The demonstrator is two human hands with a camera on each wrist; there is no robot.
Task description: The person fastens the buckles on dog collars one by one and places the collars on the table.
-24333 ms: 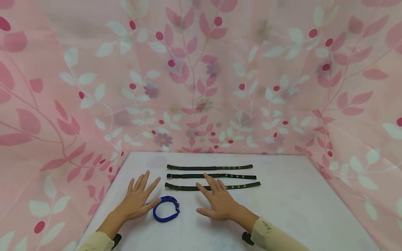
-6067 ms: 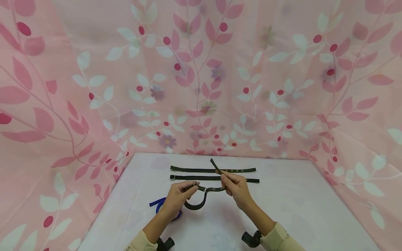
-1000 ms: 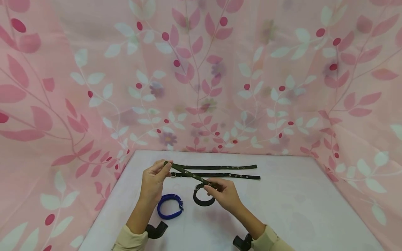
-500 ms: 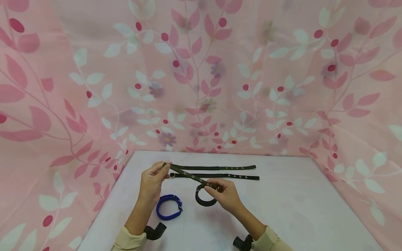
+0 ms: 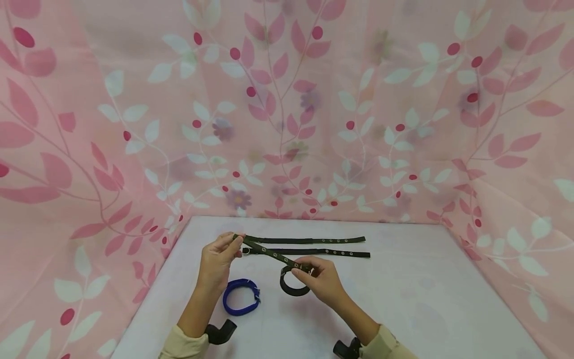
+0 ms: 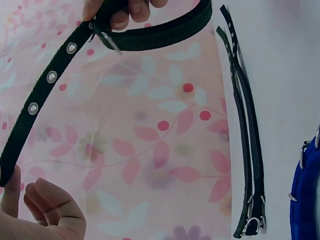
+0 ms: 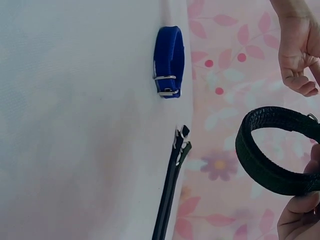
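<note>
Between the thumb and fingers of the left hand [image 5: 216, 262], the tip of a dark green collar [image 5: 274, 255] is pinched, with the hand's other fingers loosely bent. Off to that hand's right and a little nearer the person, the right hand [image 5: 320, 280] grips the same collar where the strap meets its buckle [image 6: 109, 41], thumb on the near side. The stretch between the two hands is held up off the worktop [image 5: 417, 294], slanting down toward the right hand and showing metal eyelets [image 6: 51, 77] along it. The collar's closed loop hangs just left of the right hand's fingers.

Just right of the left wrist lies a blue collar [image 5: 241, 312], closed into a ring, its metal buckle turned toward the right hand. Beyond both hands, two more dark straps lie stretched out side by side: a farther one [image 5: 287, 241], whose left end is behind the left fingertips, and a nearer one [image 5: 299, 251], with a metal ring at its left end by the left thumb. Their eyelet ends lie past the right hand. Below each hand, a black device [image 5: 220, 332] sits at the wrist above a cream sleeve [image 5: 185, 344]. Farthest out hangs pink leaf-patterned cloth [image 5: 278, 114].
</note>
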